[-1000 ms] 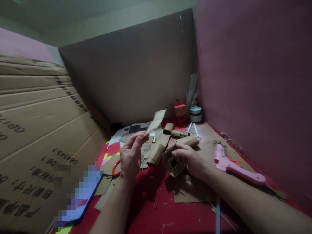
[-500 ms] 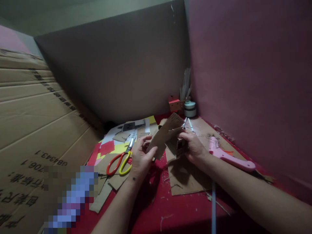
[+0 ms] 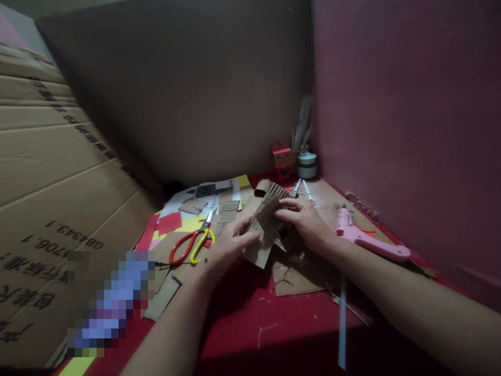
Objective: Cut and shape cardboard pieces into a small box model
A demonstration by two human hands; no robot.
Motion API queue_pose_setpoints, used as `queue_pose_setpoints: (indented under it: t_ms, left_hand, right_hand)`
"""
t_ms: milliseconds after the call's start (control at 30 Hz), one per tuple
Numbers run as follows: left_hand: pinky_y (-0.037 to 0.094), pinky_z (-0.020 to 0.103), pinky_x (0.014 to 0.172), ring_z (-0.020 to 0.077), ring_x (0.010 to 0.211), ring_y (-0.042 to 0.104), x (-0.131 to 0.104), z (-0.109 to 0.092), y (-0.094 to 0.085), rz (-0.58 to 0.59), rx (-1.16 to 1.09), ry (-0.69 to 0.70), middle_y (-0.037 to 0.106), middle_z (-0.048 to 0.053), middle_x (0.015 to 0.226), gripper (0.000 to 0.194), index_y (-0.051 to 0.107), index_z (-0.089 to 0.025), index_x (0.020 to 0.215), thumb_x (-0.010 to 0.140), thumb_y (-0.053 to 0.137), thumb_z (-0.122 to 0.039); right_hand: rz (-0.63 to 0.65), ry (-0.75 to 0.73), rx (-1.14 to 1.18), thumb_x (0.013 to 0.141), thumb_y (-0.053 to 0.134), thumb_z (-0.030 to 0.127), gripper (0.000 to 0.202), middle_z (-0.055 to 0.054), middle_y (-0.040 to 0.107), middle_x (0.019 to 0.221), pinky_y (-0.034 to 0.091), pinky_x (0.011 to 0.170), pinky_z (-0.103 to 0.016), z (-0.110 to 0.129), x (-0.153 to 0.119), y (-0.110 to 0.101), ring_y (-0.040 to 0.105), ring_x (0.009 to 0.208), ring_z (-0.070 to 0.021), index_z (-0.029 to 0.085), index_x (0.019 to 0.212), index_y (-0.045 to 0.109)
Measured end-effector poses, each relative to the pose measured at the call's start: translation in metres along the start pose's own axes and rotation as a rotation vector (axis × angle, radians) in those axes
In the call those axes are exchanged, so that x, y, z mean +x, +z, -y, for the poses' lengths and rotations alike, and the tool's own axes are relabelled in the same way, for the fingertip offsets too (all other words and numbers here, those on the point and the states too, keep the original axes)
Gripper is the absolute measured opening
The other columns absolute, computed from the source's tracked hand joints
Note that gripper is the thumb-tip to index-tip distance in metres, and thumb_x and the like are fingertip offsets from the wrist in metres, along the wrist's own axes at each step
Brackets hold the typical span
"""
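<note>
- Head view: left hand [image 3: 235, 243], thumb and fingers closed on the cardboard pieces [image 3: 269, 215], which were right of the scissors [image 3: 201, 237], above the red desk [image 3: 289, 334].
- Right hand [image 3: 301, 216]: farther right of the scissors, gripped the same pieces.
- Pink glue gun [image 3: 364, 241]: lay well right of the scissors.

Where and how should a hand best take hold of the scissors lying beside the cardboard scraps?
I'd grip the scissors by the red and yellow handle loops, coming from the near side: the loops face the person, while the blades point away toward the back wall.
</note>
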State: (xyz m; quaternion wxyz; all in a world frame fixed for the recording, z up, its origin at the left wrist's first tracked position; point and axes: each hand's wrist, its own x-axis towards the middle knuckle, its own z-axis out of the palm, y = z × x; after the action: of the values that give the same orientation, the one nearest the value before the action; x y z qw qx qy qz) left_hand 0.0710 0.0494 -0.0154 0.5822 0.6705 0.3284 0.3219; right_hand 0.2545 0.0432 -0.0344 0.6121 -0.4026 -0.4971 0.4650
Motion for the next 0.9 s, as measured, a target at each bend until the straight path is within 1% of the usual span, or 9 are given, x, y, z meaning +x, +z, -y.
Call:
queue_pose_setpoints:
  t_ms: [133,267,400,500,567,667,767,833,900]
  left_hand:
    - [0.046,0.026,0.066,0.017,0.073,0.062,0.003,0.006,0.001,-0.094,-0.078,-0.058,0.07,0.004,0.086,0.033,0.065,-0.014,0.102,0.073,0.067,-0.029]
    - [0.044,0.025,0.058,0.014,0.058,0.06,0.008,0.014,-0.003,-0.168,-0.142,-0.074,0.069,0.003,0.07,0.026,0.067,-0.013,0.09,0.073,0.066,-0.032]
    - [0.046,0.026,0.059,0.0149,0.059,0.061,0.007,0.012,-0.003,-0.118,-0.197,-0.102,0.069,0.004,0.069,0.021,0.069,-0.013,0.085,0.07,0.068,-0.028]
    - [0.047,0.025,0.062,0.0148,0.063,0.062,0.004,0.008,-0.002,-0.103,-0.214,-0.113,0.07,0.004,0.074,0.023,0.069,-0.014,0.09,0.069,0.068,-0.023]
    - [0.047,0.024,0.06,0.0145,0.063,0.062,0.002,0.008,-0.002,-0.109,-0.216,-0.125,0.07,0.004,0.075,0.023,0.07,-0.015,0.091,0.073,0.066,-0.028]
    - [0.047,0.025,0.055,0.0163,0.06,0.063,0.0,0.01,-0.002,-0.081,-0.219,-0.174,0.07,0.006,0.071,0.025,0.071,-0.012,0.085,0.071,0.07,-0.033]
    - [0.048,0.027,0.055,0.0178,0.056,0.063,0.002,0.012,0.0,-0.072,-0.237,-0.212,0.069,0.008,0.065,0.022,0.071,-0.008,0.075,0.061,0.077,-0.025]
    - [0.049,0.027,0.055,0.0176,0.054,0.063,0.005,0.013,-0.001,-0.125,-0.268,-0.212,0.069,0.008,0.063,0.019,0.07,-0.008,0.072,0.06,0.077,-0.023]
    - [0.05,0.027,0.056,0.0167,0.054,0.063,0.008,0.013,-0.003,-0.221,-0.31,-0.183,0.069,0.007,0.062,0.016,0.069,-0.01,0.072,0.062,0.074,-0.023]
  right_hand:
    - [0.071,0.086,-0.004,0.069,0.068,0.032,0.023,-0.002,0.068,0.079,0.048,0.069,-0.032,0.002,-0.002,0.003,0.062,0.073,-0.0177,0.019,0.087,0.066]
    - [0.172,0.129,0.19,0.077,0.062,0.045,0.031,-0.006,0.068,0.096,0.05,0.074,-0.036,0.009,-0.004,0.005,0.062,0.09,-0.0224,0.023,0.098,0.064]
    - [0.184,0.19,0.17,0.068,0.073,0.028,0.044,-0.006,0.068,0.097,0.051,0.076,-0.035,0.007,-0.004,0.006,0.064,0.083,-0.02,0.022,0.109,0.06]
    - [0.169,0.221,0.132,0.063,0.074,0.023,0.043,-0.007,0.069,0.087,0.051,0.067,-0.034,0.004,-0.005,0.005,0.064,0.072,-0.0198,0.017,0.103,0.061]
    - [0.189,0.223,0.114,0.061,0.075,0.023,0.038,-0.006,0.068,0.08,0.051,0.062,-0.032,0.003,-0.006,0.006,0.064,0.069,-0.0195,0.016,0.096,0.062]
    - [0.312,0.264,0.068,0.061,0.075,0.022,0.035,-0.003,0.067,0.075,0.05,0.059,-0.029,0.004,-0.01,0.008,0.063,0.066,-0.0176,0.017,0.094,0.062]
    - [0.446,0.313,0.074,0.065,0.073,0.025,0.034,-0.002,0.066,0.075,0.049,0.056,-0.028,0.007,-0.014,0.008,0.061,0.061,-0.0158,0.019,0.097,0.061]
    - [0.413,0.292,0.121,0.071,0.069,0.032,0.032,-0.004,0.065,0.079,0.049,0.052,-0.029,0.01,-0.013,0.006,0.059,0.059,-0.0154,0.02,0.099,0.059]
    - [0.303,0.235,0.164,0.079,0.059,0.044,0.033,-0.007,0.064,0.09,0.05,0.053,-0.031,0.014,-0.009,0.002,0.06,0.065,-0.0173,0.022,0.102,0.057]
